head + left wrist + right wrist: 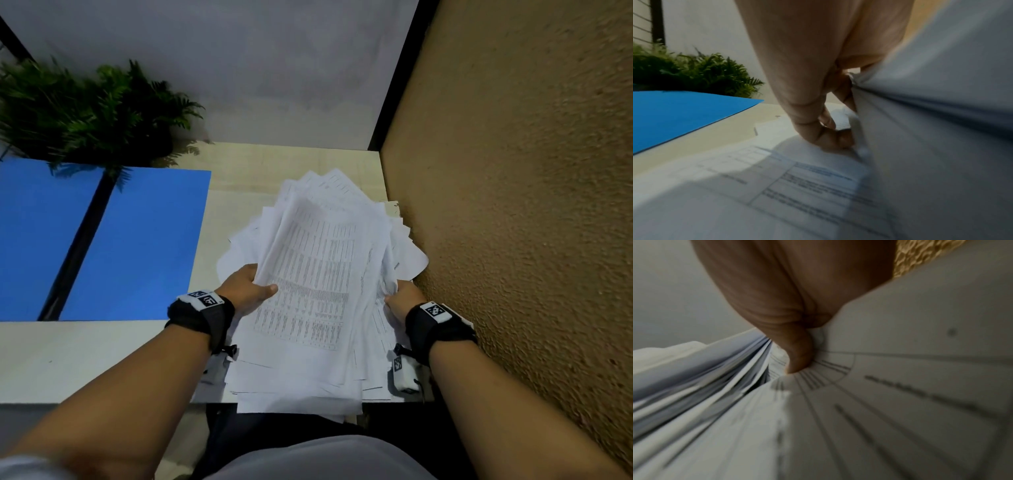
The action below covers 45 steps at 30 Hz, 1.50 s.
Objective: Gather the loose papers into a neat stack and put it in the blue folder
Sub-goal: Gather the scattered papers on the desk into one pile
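An untidy pile of printed white papers (318, 274) lies fanned at the table's right end, sheets sticking out at different angles. My left hand (248, 289) grips the pile's left edge, thumb on the top sheet and fingers under it; the left wrist view shows my fingers (824, 136) curled at the paper edges (920, 129). My right hand (399, 301) grips the pile's right edge; in the right wrist view its thumb (797, 353) presses on printed sheets (879, 402). The blue folder (130, 240) lies open and flat to the left, also seen as a blue folder (678, 113) in the left wrist view.
A green fern (85, 109) stands at the back left, overhanging the folder. A rough tan wall (513, 205) borders the table's right side, close to the papers. A pale table (68, 359) shows bare in front of the folder. A grey wall (222, 68) stands behind.
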Each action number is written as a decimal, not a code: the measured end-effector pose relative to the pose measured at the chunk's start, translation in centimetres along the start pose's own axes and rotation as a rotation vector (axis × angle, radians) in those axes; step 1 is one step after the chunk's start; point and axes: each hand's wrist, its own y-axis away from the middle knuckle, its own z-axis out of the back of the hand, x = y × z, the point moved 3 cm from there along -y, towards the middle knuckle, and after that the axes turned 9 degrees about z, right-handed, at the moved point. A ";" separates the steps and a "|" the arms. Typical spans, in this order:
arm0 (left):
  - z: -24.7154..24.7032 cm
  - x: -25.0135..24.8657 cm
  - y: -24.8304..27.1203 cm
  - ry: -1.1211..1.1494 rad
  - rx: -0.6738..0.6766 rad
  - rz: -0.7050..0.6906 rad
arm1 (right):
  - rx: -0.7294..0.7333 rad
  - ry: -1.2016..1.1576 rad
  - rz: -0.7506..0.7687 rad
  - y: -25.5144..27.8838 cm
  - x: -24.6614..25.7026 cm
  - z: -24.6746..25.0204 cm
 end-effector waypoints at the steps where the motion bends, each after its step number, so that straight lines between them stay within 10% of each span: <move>1: -0.3 -0.4 0.1 -0.034 -0.004 0.002 | -0.002 -0.029 0.017 0.0 0.1 0.0; 12: 0.6 4.0 1.6 0.428 -0.200 0.057 | -0.347 -0.475 -0.010 0.9 0.0 0.2; 17: 1.0 9.5 -0.8 0.388 -0.184 0.064 | -0.207 -0.577 -0.048 0.0 -1.1 -1.2; 29: 1.5 6.1 2.3 0.321 -0.487 0.121 | -0.646 -0.147 0.162 5.2 5.3 8.6; 45: 3.8 6.0 -0.1 0.157 -0.298 0.132 | -1.200 -0.157 0.497 13.0 11.8 17.3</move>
